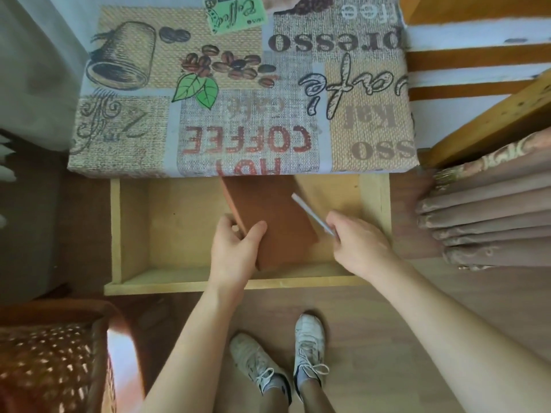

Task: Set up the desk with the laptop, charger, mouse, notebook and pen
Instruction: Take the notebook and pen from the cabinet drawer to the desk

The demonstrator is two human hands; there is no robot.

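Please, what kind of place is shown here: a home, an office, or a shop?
Most likely a room in a home. The desk wears a coffee-print cloth, folded curtains hang at the right, and a wicker chair stands nearby. The left hand holds a brown notebook above the open drawer.

"HOT COFFEE", "Café", "Coffee" upside down on the printed tablecloth

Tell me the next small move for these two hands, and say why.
Probably lift both hands up and forward onto the desk top. The left hand already grips the brown notebook and the right hand pinches the pen, both over the open drawer; the patterned cloth just beyond shows free room.
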